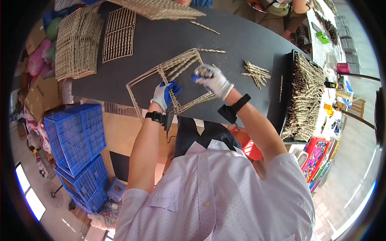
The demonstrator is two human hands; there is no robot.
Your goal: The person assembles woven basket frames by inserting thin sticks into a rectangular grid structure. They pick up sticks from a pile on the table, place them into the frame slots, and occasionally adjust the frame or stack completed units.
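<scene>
A beige rectangular frame (134, 82) with a crossbar lies tilted on the dark table in front of me; several twisted sticks (181, 64) sit in its far part. My left hand (164, 95), in a white and blue glove, is closed on the frame's crossbar near its close end. My right hand (213, 81), gloved the same way, is curled above the frame's right side. Brownish stick ends show between its fingers, somewhat blurred. One loose twisted stick (213, 51) lies by the frame's far corner, and a small pile of sticks (257, 74) is to the right.
A black tray (290, 80) heaped with twisted sticks stands at the table's right end. Stacked slatted panels (78, 44) and one single panel (119, 34) lie at left; another panel (159, 9) is at the far edge. Blue crates (76, 136) stand left, below the table. Another person's arm (299, 8) is at upper right.
</scene>
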